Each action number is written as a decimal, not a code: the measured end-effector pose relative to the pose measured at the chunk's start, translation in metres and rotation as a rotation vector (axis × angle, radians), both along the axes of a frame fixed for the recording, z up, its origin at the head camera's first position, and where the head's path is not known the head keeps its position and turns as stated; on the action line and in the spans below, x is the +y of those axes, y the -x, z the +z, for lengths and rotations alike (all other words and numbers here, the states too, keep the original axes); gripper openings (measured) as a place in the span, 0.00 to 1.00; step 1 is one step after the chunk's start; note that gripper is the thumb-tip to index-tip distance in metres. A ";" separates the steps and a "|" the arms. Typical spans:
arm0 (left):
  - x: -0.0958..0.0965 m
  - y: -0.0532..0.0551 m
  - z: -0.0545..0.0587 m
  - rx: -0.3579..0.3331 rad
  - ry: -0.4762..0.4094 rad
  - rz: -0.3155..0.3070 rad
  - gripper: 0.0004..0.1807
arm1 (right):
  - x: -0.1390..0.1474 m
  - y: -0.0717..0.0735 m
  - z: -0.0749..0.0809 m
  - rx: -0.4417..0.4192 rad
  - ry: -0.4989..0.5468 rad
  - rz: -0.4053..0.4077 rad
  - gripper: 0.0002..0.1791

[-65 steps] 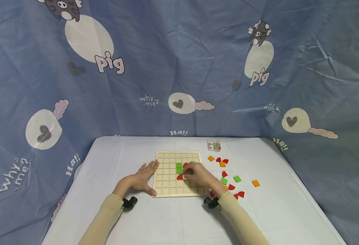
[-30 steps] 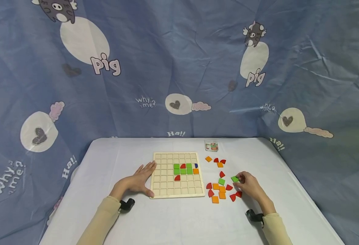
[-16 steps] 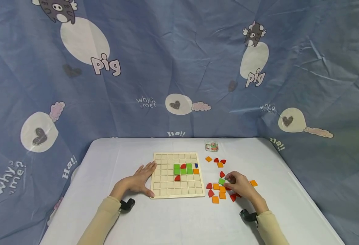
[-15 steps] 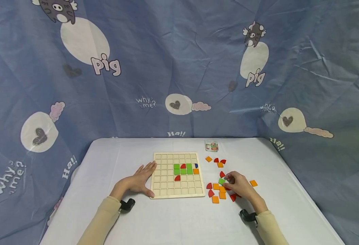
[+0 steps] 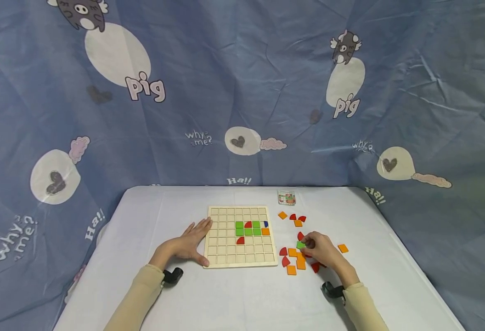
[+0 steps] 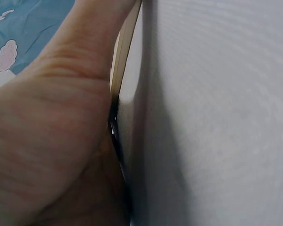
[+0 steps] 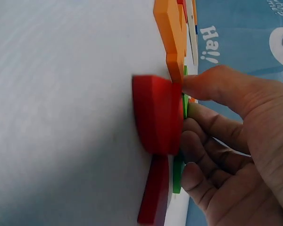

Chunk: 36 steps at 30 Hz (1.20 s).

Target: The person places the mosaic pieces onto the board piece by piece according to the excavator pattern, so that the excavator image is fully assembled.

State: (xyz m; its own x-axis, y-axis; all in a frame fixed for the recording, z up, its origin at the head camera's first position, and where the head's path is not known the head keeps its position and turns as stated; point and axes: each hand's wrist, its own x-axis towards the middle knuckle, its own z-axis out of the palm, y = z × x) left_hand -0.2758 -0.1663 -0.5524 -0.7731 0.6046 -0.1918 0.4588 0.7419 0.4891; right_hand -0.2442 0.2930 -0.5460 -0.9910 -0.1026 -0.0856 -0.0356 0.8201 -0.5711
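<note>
In the head view my left hand lies spread with straight fingers at the left edge of a wooden grid board. The left wrist view shows mostly palm and the board's edge. My right hand is over loose pieces on the right, thumb and forefinger pinching a green square tile. In the right wrist view another green piece shows beside the lower fingers; whether they hold it I cannot tell. Red quarter-circle pieces lie under the hand. On the board sit green squares, red quarter-circles, and an orange square.
Several orange squares and red quarter-circles lie between board and right hand. An orange square lies farther right. A small pattern card is at the back of the white table. A blue printed cloth hangs behind.
My right hand has gone from the board to a green tile at the far right, then left to another green tile. The first tile has left its spot. My left hand stays put.
</note>
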 end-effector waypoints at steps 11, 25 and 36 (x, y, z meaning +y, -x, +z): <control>0.001 0.001 0.002 -0.003 -0.008 0.006 0.76 | 0.014 -0.003 0.004 0.053 -0.030 -0.023 0.16; -0.001 -0.002 0.002 -0.007 -0.003 -0.002 0.76 | 0.008 -0.020 0.010 0.010 0.029 0.256 0.10; 0.000 -0.002 0.001 -0.018 -0.019 -0.002 0.76 | 0.006 -0.024 0.015 -0.053 0.001 0.292 0.11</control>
